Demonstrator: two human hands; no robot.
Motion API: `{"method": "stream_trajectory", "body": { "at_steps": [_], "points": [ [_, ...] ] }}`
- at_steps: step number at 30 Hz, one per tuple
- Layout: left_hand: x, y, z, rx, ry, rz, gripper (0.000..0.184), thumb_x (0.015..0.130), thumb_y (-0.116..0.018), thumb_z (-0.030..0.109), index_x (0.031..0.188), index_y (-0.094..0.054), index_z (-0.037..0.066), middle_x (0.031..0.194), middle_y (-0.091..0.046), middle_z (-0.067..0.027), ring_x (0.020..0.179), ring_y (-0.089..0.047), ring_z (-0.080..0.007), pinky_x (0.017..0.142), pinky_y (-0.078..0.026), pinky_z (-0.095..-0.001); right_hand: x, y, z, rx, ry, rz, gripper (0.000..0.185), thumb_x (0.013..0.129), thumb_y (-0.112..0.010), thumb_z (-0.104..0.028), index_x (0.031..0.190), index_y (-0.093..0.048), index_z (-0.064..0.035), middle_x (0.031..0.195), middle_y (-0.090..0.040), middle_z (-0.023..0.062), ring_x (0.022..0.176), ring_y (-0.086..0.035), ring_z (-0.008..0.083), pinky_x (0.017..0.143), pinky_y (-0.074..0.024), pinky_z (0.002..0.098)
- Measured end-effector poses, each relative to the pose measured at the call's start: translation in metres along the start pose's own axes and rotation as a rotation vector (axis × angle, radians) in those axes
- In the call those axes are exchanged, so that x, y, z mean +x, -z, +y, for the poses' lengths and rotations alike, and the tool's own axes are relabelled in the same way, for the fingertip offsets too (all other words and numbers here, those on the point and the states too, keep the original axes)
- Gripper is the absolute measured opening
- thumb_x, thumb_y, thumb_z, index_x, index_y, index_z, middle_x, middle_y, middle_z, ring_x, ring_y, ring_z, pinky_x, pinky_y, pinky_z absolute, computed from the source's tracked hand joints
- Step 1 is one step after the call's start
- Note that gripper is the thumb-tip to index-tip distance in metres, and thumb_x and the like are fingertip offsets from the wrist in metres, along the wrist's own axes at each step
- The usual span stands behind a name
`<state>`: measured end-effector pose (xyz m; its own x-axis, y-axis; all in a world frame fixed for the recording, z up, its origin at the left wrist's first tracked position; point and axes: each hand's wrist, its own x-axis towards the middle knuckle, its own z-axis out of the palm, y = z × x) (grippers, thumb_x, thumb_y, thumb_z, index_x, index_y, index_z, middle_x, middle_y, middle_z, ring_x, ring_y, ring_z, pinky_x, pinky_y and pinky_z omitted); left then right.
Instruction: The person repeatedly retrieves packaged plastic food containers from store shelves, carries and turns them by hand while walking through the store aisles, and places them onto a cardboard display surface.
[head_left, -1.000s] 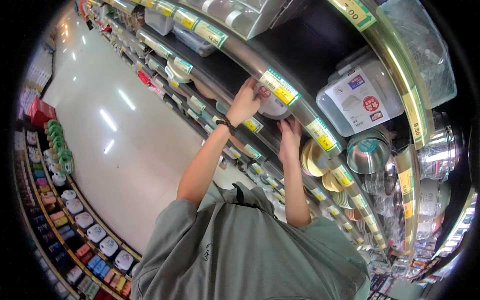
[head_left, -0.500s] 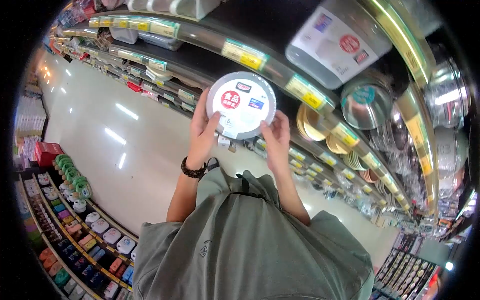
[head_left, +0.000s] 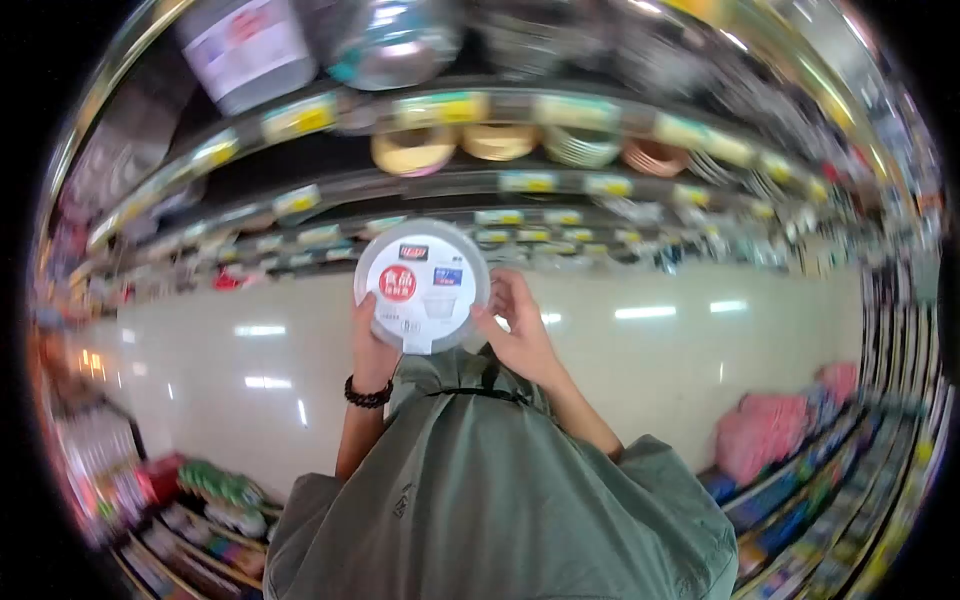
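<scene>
A round food storage container (head_left: 425, 300) with a white label on its lid is held up in front of my body. The label carries a red circle and a blue patch. My left hand (head_left: 377, 335) grips its left edge, thumb on the lid, and wears a dark beaded bracelet (head_left: 368, 392) at the wrist. On the right edge, my right hand (head_left: 515, 322) holds on with thumb and curled fingers. Most fingers are hidden behind the container, and so are its sides.
Curved store shelves (head_left: 380, 185) with yellow price tags run across the top, bearing stacked bowls (head_left: 413, 150) and a clear plastic box (head_left: 247, 55). Shiny floor (head_left: 640, 340) lies below. More goods shelves stand at lower left and right, with a pink bundle (head_left: 765, 432) at right.
The view has swung right along the shelves. The container sits lower and a little further left in the view, still between both hands.
</scene>
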<state>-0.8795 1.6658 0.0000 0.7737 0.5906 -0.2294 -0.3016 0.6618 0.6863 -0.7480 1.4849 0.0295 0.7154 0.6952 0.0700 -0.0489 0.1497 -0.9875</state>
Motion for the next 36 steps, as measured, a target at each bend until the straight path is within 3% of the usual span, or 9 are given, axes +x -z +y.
{"method": "stream_trajectory", "body": {
  "at_steps": [5, 12, 18, 21, 22, 25, 29, 32, 36],
  "points": [
    [-0.017, -0.063, -0.058, 0.357, 0.284, -0.282, 0.063, 0.096, -0.055, 0.013, 0.151, -0.028, -0.001, 0.145, -0.047, -0.0147, 0.133, -0.048, -0.0242, 0.111, -0.039, -0.0387, -0.098, 0.080, 0.002, -0.018, -0.071, 0.293, 0.039, 0.093, -0.067, -0.006, 0.125, -0.046, 0.0031, 0.090, -0.059, 0.0031, 0.078, -0.054, 0.0086, 0.073, -0.0457, 0.0237],
    [-0.009, -0.173, -0.182, 0.547, 0.538, -0.660, 0.065, 0.097, -0.056, 0.013, 0.153, -0.026, 0.000, 0.149, -0.042, -0.0145, 0.138, -0.042, -0.0242, 0.114, -0.033, -0.0386, -0.203, 0.146, 0.002, 0.036, -0.121, 0.897, 0.052, 0.094, -0.066, -0.009, 0.140, -0.044, -0.0008, 0.093, -0.056, 0.0018, 0.078, -0.053, 0.0074, 0.072, -0.0451, 0.0228],
    [-0.007, -0.253, -0.329, 0.591, 0.884, -0.900, 0.052, 0.104, -0.047, 0.022, 0.149, -0.033, 0.001, 0.144, -0.049, -0.0129, 0.132, -0.047, -0.0212, 0.111, -0.037, -0.0349, -0.253, 0.208, 0.017, 0.196, -0.030, 1.304, 0.067, 0.094, -0.065, -0.009, 0.152, -0.030, -0.0027, 0.115, -0.052, 0.0085, 0.095, -0.054, 0.0132, 0.082, -0.0481, 0.0272],
    [-0.023, -0.303, -0.392, 0.609, 0.988, -0.941, 0.046, 0.106, -0.045, 0.028, 0.142, -0.042, 0.000, 0.137, -0.054, -0.0113, 0.126, -0.052, -0.0177, 0.106, -0.041, -0.0333, -0.276, 0.256, -0.003, -0.248, -0.127, 1.360, 0.083, 0.091, -0.070, -0.014, 0.155, -0.020, -0.0021, 0.129, -0.044, 0.0148, 0.113, -0.050, 0.0243, 0.096, -0.0456, 0.0357],
    [-0.026, -0.319, -0.418, 0.621, 1.003, -0.959, 0.046, 0.106, -0.044, 0.030, 0.141, -0.043, 0.000, 0.136, -0.055, -0.0112, 0.125, -0.053, -0.0177, 0.105, -0.042, -0.0334, -0.289, 0.279, -0.008, -0.317, -0.249, 1.315, 0.101, 0.084, -0.078, -0.022, 0.157, -0.010, -0.0017, 0.144, -0.035, 0.0215, 0.133, -0.039, 0.0351, 0.110, -0.0364, 0.0419],
    [-0.032, -0.368, -0.496, 0.622, 1.090, -1.045, 0.052, 0.106, -0.041, 0.038, 0.140, -0.047, 0.000, 0.136, -0.058, -0.0112, 0.124, -0.056, -0.0197, 0.106, -0.042, -0.0349, -0.322, 0.346, -0.020, -0.534, -0.276, 1.312, 0.106, 0.079, -0.081, -0.024, 0.156, -0.012, -0.0021, 0.154, -0.025, 0.0223, 0.141, -0.032, 0.0342, 0.114, -0.0340, 0.0460],
    [-0.063, -0.455, -0.560, 0.625, 1.140, -1.168, 0.057, 0.105, -0.041, 0.044, 0.139, -0.049, -0.001, 0.136, -0.060, -0.0118, 0.124, -0.057, -0.0205, 0.106, -0.043, -0.0355, -0.351, 0.429, -0.048, -0.323, -0.224, 1.389, 0.119, 0.075, -0.086, -0.030, 0.157, -0.004, -0.0021, 0.159, -0.015, 0.0249, 0.148, -0.018, 0.0380, 0.121, -0.0218, 0.0461],
    [-0.086, -0.513, -0.606, 0.649, 1.317, -1.274, 0.050, 0.106, -0.042, 0.035, 0.140, -0.045, -0.001, 0.133, -0.059, -0.0113, 0.122, -0.057, -0.0188, 0.104, -0.044, -0.0338, -0.382, 0.484, -0.075, -0.213, -0.215, 1.451, 0.131, 0.068, -0.090, -0.027, 0.157, 0.003, -0.0039, 0.160, -0.014, 0.0229, 0.149, -0.019, 0.0343, 0.121, -0.0229, 0.0450],
    [-0.117, -0.575, -0.668, 0.798, 1.452, -1.403, 0.053, 0.106, -0.043, 0.036, 0.145, -0.039, 0.000, 0.138, -0.055, -0.0118, 0.126, -0.053, -0.0192, 0.106, -0.042, -0.0344, -0.408, 0.539, -0.102, -0.074, -0.126, 1.631, 0.142, 0.060, -0.094, -0.025, 0.157, 0.008, -0.0055, 0.157, -0.022, 0.0208, 0.147, -0.026, 0.0297, 0.120, -0.0215, 0.0411]
  ]
}}
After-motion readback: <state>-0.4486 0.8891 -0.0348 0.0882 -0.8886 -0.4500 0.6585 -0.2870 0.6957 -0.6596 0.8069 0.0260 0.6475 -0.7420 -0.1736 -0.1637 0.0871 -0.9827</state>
